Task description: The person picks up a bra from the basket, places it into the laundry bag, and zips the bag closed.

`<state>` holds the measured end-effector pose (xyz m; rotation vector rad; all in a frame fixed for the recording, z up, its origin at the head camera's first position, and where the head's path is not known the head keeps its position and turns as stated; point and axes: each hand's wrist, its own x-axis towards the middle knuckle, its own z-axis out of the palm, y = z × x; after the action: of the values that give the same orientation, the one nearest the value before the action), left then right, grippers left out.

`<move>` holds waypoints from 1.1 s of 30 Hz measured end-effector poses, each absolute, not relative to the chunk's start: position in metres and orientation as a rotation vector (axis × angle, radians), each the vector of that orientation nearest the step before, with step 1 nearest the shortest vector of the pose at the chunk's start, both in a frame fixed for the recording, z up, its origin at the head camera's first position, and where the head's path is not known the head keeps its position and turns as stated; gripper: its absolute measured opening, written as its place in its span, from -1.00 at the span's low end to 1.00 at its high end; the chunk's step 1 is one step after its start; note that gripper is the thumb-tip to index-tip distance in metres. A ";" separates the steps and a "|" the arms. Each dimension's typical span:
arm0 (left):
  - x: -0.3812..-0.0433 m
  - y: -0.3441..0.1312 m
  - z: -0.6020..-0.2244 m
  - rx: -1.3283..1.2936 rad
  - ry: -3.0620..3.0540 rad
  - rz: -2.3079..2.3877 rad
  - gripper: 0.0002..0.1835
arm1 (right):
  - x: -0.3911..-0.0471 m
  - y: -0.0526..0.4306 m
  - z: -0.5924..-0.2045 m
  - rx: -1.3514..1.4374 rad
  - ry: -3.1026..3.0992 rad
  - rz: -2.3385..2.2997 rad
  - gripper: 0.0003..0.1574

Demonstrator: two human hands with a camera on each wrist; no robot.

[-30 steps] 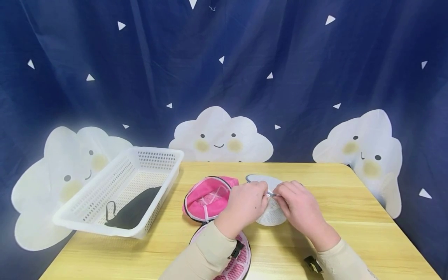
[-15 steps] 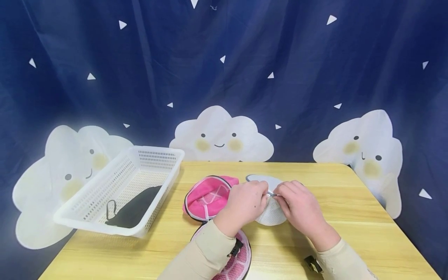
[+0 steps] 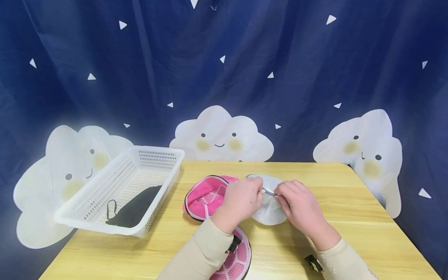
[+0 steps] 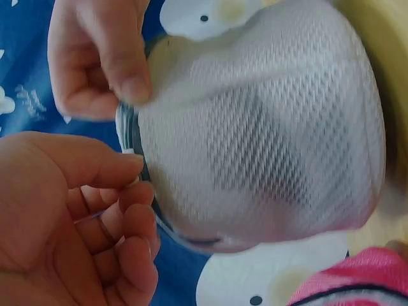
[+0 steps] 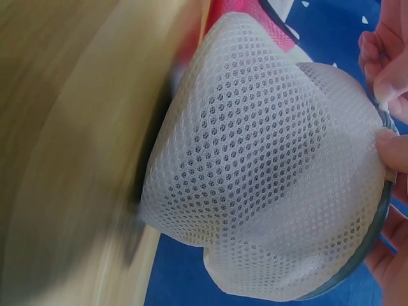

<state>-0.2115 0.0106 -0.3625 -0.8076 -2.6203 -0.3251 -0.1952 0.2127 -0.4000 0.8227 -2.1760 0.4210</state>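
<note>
A white mesh laundry bag (image 3: 268, 210) with a grey zip edge stands on the table. My left hand (image 3: 241, 199) pinches the zip pull at the bag's upper edge, thumb against forefinger in the left wrist view. Close by on the right, my right hand (image 3: 299, 206) pinches the same zipped edge between thumb and fingers. In the right wrist view the mesh wall (image 5: 255, 140) bulges between the zip and the table. Beside my left hand lies a pink mesh laundry bag (image 3: 203, 204), its mouth open. Its round pink panel (image 3: 238, 258) is partly hidden under my left forearm.
A white plastic basket (image 3: 157, 210) stands on the left of the wooden table (image 3: 367, 241), holding a black cloth item (image 3: 138, 208) with a thin strap. Behind the table hangs a dark blue curtain (image 3: 301, 77) printed with clouds.
My left hand has shifted a little to the left along the zip, away from the right hand, baring more of the zipped edge. My right hand stays in place.
</note>
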 end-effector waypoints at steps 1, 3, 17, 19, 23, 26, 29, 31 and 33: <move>-0.212 0.009 -0.362 -0.806 -2.623 -0.334 -0.82 | -0.195 0.213 -0.400 0.825 -2.177 0.426 -0.51; -0.213 0.008 -0.361 -0.809 -2.624 -0.348 -0.81 | -0.195 0.214 -0.399 0.828 -2.180 0.434 -0.52; -0.212 0.006 -0.358 -0.820 -2.662 -0.341 -0.83 | -0.196 0.216 -0.397 0.831 -2.191 0.424 -0.70; -0.212 0.007 -0.358 -0.816 -2.659 -0.339 -0.84 | -0.197 0.215 -0.397 0.816 -2.199 0.419 -0.71; -0.212 0.006 -0.360 -0.812 -2.663 -0.353 -0.85 | -0.197 0.215 -0.398 0.787 -2.218 0.405 -0.75; -0.211 0.007 -0.360 -0.822 -2.672 -0.370 -0.85 | -0.197 0.214 -0.399 0.786 -2.221 0.405 -0.71; -0.211 0.008 -0.360 -0.842 -2.676 -0.386 -0.85 | -0.197 0.213 -0.399 0.789 -2.219 0.401 -0.67; -0.211 0.009 -0.360 -0.851 -2.678 -0.394 -0.86 | -0.197 0.212 -0.399 0.791 -2.215 0.397 -0.66; -0.211 0.010 -0.361 -0.861 -2.679 -0.392 -0.85 | -0.197 0.211 -0.400 0.792 -2.211 0.395 -0.66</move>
<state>-0.2112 0.0098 -0.3613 -0.8611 -2.6789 -0.3921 -0.1972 0.2110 -0.3996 0.7922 -2.2114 0.3945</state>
